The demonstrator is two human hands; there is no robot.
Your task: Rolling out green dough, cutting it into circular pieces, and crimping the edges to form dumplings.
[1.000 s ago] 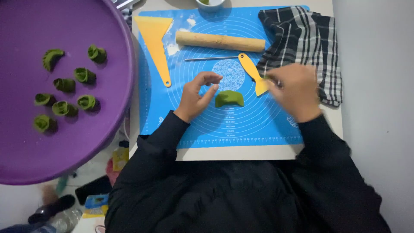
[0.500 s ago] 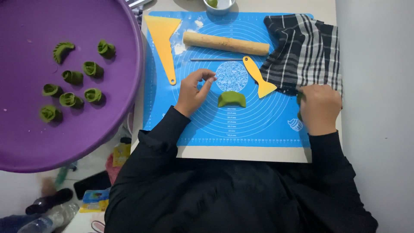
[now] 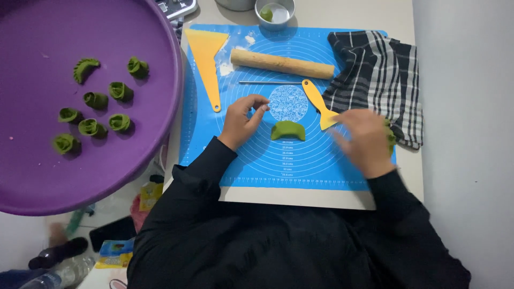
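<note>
Pinching nothing, left hand [image 3: 242, 122] hovers with finger and thumb curled close just left of the folded green dumpling [image 3: 288, 130] at the blue mat's [image 3: 251, 160] centre; right hand [image 3: 367, 140] is blurred near the mat's right edge, a green dough bit [image 3: 390, 138] at its fingers, grip hard to tell; best to pleat gently from the ends; yellow spatula [image 3: 319, 105] lies between.
</note>
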